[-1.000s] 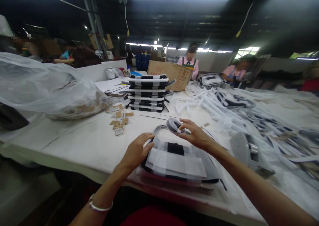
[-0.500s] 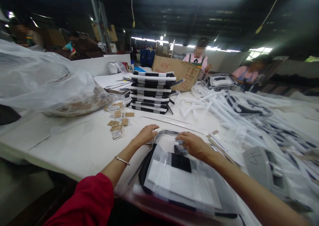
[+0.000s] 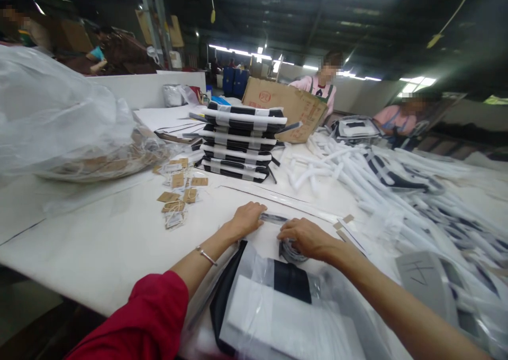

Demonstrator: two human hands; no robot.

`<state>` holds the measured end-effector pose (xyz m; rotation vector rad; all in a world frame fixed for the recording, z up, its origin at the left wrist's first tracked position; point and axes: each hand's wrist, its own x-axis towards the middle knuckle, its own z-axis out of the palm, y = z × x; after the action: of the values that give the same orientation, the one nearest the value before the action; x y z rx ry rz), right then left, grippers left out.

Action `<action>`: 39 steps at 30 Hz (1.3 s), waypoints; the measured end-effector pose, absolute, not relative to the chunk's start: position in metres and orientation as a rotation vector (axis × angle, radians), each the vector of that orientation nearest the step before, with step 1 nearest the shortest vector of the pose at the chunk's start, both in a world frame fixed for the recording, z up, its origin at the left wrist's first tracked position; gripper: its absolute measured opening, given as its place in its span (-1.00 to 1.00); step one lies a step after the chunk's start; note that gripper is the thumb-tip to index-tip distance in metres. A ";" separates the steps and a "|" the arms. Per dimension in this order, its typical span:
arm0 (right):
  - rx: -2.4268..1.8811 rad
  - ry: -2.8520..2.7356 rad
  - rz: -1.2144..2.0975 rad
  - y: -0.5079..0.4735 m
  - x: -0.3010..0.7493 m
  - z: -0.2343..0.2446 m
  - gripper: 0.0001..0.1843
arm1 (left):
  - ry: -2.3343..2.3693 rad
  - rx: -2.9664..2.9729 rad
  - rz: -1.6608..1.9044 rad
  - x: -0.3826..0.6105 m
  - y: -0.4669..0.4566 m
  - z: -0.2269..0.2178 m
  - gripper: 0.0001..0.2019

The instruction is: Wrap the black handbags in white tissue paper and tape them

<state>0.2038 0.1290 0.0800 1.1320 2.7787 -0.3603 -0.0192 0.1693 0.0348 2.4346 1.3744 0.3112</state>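
Two hands work at the lower centre of the frame, close together but not touching. The left hand (image 3: 246, 219) lies palm-down on the white table (image 3: 99, 243), its fingertips on a dark band (image 3: 273, 218). Whether it grips the band cannot be told. The right hand (image 3: 305, 238) is cupped over a rolled strap (image 3: 289, 253), with the fingers closed round it. The roll sits at the upper edge of a bagged item (image 3: 273, 307), black and white in clear plastic, at the bottom centre just below both hands.

Surface: a stack of striped pieces (image 3: 242, 143) stands at centre frame, with a cardboard box (image 3: 286, 106) behind it. Brown paper tags (image 3: 177, 196) are scattered left of centre. A large clear plastic sack (image 3: 59, 116) fills the upper left. A loose pile of white strips (image 3: 377, 180) covers the right side, and a grey device (image 3: 428, 280) lies at the lower right.

Room: the ceiling is dark, with strip lights far back. Two co-workers in pink, one (image 3: 323, 84) behind the box and one (image 3: 400, 117) at the upper right, are on the far side of the table.
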 end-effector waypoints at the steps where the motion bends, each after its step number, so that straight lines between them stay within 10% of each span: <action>1: 1.159 2.742 -0.313 0.130 0.203 0.078 -0.58 | 1.378 2.445 0.308 -0.018 0.170 0.035 -0.61; 7: 1.478 2.681 -0.198 0.132 0.185 0.065 -0.74 | 1.391 2.462 0.352 -0.016 0.174 0.031 -0.86; 17: 1.905 2.576 -0.183 0.145 0.149 0.052 -0.86 | 1.332 2.431 0.422 -0.023 0.180 0.025 -0.72; 29: 1.938 2.570 -0.160 0.154 0.149 0.055 -0.48 | 1.397 2.427 0.423 -0.016 0.169 0.028 -0.75; 39: 1.963 2.435 -0.471 0.161 0.150 0.057 -0.78 | 1.488 2.418 0.360 -0.010 0.161 0.033 -0.76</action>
<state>0.1500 0.1613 0.0574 1.9625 2.4347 -0.4715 -0.0095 0.1610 0.0328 2.4184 1.4877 0.3604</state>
